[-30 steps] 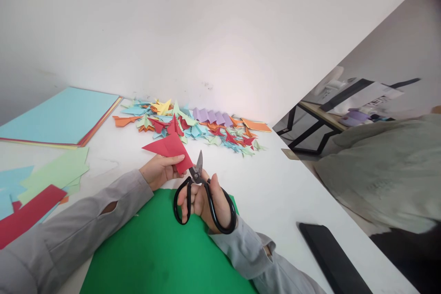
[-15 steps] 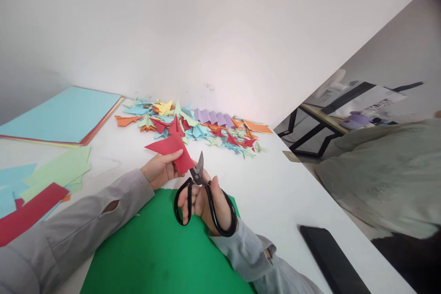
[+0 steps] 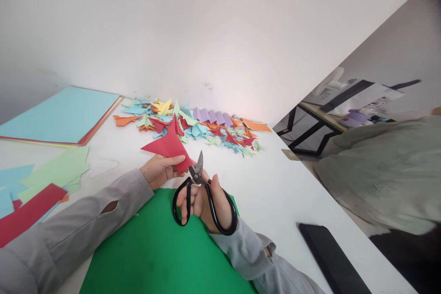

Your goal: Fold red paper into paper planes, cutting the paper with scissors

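Note:
A piece of red paper with a pointed left corner is pinched in my left hand, thumb on top. Black-handled scissors are gripped in my right hand, with fingers through the loops. Their blades are spread, and the lower right corner of the red paper lies at the left blade. Whether the blade is over or under the paper is hard to tell. Beneath my hands a green sheet covers the table's front.
Many small folded paper shapes lie along the wall. Large coloured sheets are stacked at left, with loose cut pieces and a red strip nearer. A black flat object lies at right. Beyond the table's edge is a person.
The red paper and my left hand have shifted very slightly left and down. The scissors stay spread, with the grip unchanged in both hands.

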Demonstrator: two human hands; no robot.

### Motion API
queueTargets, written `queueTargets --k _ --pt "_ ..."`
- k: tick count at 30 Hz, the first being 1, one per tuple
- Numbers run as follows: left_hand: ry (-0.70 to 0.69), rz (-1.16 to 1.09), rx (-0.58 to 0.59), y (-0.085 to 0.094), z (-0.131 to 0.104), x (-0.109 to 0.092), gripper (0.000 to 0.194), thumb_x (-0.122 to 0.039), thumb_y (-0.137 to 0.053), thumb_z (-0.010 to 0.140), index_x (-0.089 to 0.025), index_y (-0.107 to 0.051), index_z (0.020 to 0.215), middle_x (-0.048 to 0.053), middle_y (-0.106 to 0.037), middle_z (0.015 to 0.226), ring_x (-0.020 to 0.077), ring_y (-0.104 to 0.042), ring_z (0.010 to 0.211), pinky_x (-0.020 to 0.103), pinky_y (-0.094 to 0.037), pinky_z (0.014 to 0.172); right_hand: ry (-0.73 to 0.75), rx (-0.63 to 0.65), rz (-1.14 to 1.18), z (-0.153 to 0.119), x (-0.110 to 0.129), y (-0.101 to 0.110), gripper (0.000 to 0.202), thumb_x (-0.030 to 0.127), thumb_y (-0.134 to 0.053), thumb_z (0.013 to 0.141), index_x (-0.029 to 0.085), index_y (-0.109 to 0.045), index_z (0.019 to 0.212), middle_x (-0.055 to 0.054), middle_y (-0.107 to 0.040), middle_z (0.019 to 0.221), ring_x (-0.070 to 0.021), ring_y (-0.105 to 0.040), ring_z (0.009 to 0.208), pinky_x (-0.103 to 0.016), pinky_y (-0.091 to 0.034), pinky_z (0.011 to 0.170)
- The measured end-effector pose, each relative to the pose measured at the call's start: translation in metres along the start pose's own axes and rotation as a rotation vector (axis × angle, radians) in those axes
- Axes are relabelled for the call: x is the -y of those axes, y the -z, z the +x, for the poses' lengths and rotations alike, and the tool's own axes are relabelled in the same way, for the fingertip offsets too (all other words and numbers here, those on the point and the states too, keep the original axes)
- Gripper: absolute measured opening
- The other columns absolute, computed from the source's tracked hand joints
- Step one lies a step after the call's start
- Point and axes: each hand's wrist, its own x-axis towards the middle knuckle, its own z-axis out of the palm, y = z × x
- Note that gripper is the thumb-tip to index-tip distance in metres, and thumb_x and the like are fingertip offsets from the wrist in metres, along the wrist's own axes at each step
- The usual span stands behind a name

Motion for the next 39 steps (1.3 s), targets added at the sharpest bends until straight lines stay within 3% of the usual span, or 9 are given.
queueTargets --k 5,13,17,26,33,39 --pt "0.003 -0.007 0.020 0.0005 0.0014 -0.0007 0.008 -0.022 -0.069 0.073 -0.014 -0.071 0.072 0.012 -0.072 0.081 0.0206 -0.065 0.075 0.027 -0.052 0.061 -0.005 0.002 0.006 -0.0008 0.0008 0.0013 0.090 0.074 -0.046 0.071 0.025 -0.018 0.142 -0.002 -0.065 0.066 -0.0168 -0.058 0.047 -0.029 -0.047 0.044" --pt "0.022 -0.055 -0.054 -0.0003 0.0016 -0.0012 0.005 -0.012 -0.065 0.076 -0.011 -0.069 0.075 0.009 -0.072 0.077 0.0167 -0.065 0.072 0.024 -0.053 0.061 -0.015 -0.002 0.008 -0.0009 0.0004 0.0006 0.089 0.073 -0.044 0.074 0.031 -0.008 0.143 -0.001 -0.066 0.069 -0.0159 -0.058 0.046 -0.029 -0.048 0.045" --pt "0.033 -0.047 -0.039 0.0006 0.0023 -0.0010 0.006 -0.014 -0.066 0.076 -0.010 -0.069 0.078 0.010 -0.072 0.082 0.0184 -0.066 0.077 0.025 -0.053 0.065 -0.014 0.013 0.014 -0.0009 0.0008 0.0001 0.091 0.073 -0.045 0.073 0.031 -0.005 0.143 -0.001 -0.066 0.069 -0.0162 -0.057 0.046 -0.029 -0.048 0.045" --pt "0.012 -0.038 -0.007 0.0021 0.0038 -0.0005 0.005 -0.015 -0.065 0.076 -0.012 -0.069 0.076 0.011 -0.073 0.086 0.0229 -0.067 0.087 0.029 -0.053 0.067 -0.050 0.015 -0.032 0.0001 0.0046 0.0035 0.090 0.076 -0.042 0.071 0.031 -0.011 0.142 -0.001 -0.064 0.068 -0.0176 -0.058 0.048 -0.031 -0.048 0.046" --pt "-0.013 -0.036 -0.001 -0.0008 0.0036 -0.0002 0.009 -0.013 -0.061 0.078 -0.009 -0.070 0.080 0.012 -0.073 0.088 0.0239 -0.066 0.094 0.034 -0.050 0.087 -0.071 0.015 0.011 0.0007 0.0060 0.0031 0.092 0.075 -0.046 0.070 0.029 -0.010 0.142 -0.004 -0.066 0.075 -0.0177 -0.059 0.051 -0.029 -0.046 0.045" --pt "-0.019 -0.038 -0.012 -0.0001 0.0040 0.0011 0.009 -0.014 -0.061 0.078 -0.010 -0.070 0.080 0.012 -0.073 0.091 0.0245 -0.065 0.097 0.037 -0.050 0.091 -0.074 0.031 0.050 0.0007 0.0072 0.0047 0.086 0.072 -0.044 0.074 0.029 -0.011 0.141 -0.004 -0.067 0.076 -0.0170 -0.060 0.049 -0.028 -0.046 0.046"
